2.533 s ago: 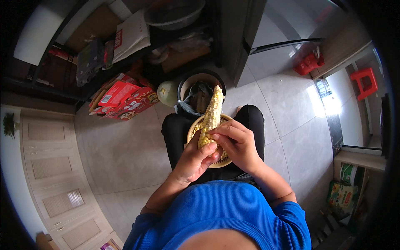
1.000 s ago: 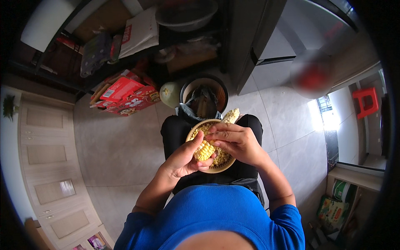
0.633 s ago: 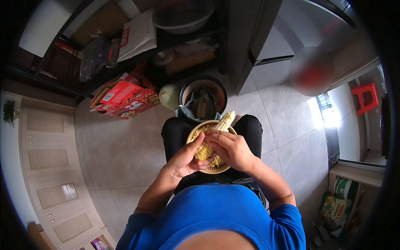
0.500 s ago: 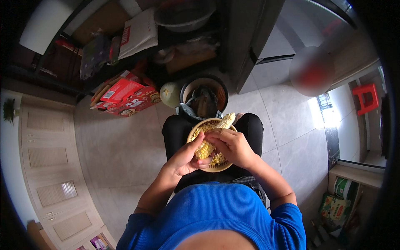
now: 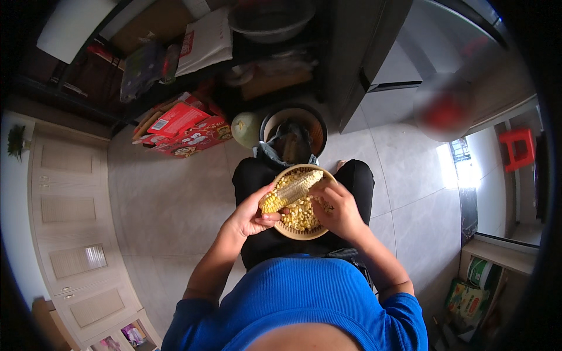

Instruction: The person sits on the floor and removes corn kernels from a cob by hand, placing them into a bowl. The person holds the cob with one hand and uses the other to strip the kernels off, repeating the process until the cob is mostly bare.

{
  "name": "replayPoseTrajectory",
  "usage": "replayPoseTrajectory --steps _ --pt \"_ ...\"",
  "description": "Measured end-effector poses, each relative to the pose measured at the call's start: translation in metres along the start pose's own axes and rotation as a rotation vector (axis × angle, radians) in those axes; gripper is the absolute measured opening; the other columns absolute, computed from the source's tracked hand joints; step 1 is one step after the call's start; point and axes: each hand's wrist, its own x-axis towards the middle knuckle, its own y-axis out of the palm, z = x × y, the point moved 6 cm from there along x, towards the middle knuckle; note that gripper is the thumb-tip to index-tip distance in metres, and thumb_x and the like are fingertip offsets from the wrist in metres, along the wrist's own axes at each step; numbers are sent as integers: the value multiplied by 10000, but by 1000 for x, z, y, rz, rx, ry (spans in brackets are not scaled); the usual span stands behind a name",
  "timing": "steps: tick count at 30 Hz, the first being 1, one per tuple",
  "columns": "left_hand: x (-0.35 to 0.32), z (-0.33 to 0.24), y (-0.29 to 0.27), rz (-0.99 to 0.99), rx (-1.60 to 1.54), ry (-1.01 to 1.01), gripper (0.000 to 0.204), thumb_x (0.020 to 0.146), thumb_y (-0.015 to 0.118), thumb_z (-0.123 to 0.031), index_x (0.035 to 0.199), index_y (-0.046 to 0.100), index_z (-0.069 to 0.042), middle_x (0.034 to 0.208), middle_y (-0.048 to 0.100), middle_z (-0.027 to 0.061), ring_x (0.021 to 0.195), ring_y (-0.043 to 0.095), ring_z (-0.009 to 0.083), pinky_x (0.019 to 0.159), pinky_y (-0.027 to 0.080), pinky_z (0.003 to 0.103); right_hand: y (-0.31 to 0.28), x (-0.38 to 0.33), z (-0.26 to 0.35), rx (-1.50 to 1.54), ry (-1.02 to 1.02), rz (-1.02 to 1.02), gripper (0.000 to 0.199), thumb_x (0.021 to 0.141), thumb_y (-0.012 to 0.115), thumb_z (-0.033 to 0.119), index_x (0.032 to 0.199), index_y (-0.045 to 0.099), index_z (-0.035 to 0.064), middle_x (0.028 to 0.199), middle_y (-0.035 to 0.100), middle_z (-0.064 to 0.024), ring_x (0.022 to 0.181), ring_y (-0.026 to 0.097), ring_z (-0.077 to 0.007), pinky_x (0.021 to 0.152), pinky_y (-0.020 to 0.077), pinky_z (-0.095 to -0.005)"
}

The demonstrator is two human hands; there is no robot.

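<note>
Left hand (image 5: 250, 219) and right hand (image 5: 338, 210) are both up over the person's lap, with the arms coming in from the two sides and the elbows bent. On the left, the thumb is on top and the fingers curl under, and they have a firm hold on the fat end of a corn cob (image 5: 291, 192). On the right, the back of the hand faces up and the fingers bend down and in. You cannot tell how wide those fingers are spread, or if they hold anything, since the hand hides their tips.

The cob is between the two hands. It leans across a round tan basket (image 5: 301, 236), with its yellow end in the left hand and its pale tip pointing up and to the right. The right hand is just beside the pale part, and you cannot tell if it touches it. Under the cob, lots of loose yellow corn bits (image 5: 300, 219) lie in the basket.

The basket is on the lap, by the black pants (image 5: 360, 178). Just past it is a round bin (image 5: 318, 130) with a dark bag (image 5: 270, 154) in it. A pale green melon (image 5: 244, 129) is just left of the bin, and a red box (image 5: 199, 139) is near the melon.
</note>
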Motion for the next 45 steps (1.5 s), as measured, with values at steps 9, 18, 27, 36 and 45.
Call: replayPoseTrajectory --steps 9,18,27,36,45 --pt "0 -26 18 -328 606 595 544 889 371 -521 1218 423 -91 967 577 84 817 566 135 677 457 224 18 9 -14 139 194 277 308 813 619 184 1040 532 -4 861 604 -138 817 607 -226 715 484 -309" --pt "14 -29 53 -392 281 1065 183 904 471 -215 865 451 -37 759 548 84 704 573 167 667 485 296 38 13 1 346 341 38 230 885 522 186 990 484 -15 799 593 -168 756 621 -234 647 465 -305" --pt "17 -35 51 -418 303 1120 214 909 461 -226 817 458 -32 721 536 81 650 566 166 647 487 295 34 13 8 335 308 -63 193 890 479 176 981 490 6 785 564 -243 749 560 -420 615 447 -423" --pt "15 -37 49 -445 306 1083 219 907 465 -228 817 466 -29 732 545 77 650 560 152 630 477 274 36 15 3 410 312 -3 209 885 501 195 962 492 0 791 587 -229 734 592 -381 621 460 -391" --pt "18 -35 51 -514 352 1096 212 906 462 -225 817 476 -33 740 555 76 662 562 142 629 464 258 26 17 0 240 244 -32 223 883 505 195 975 503 -8 761 572 -238 707 599 -361 597 456 -391"
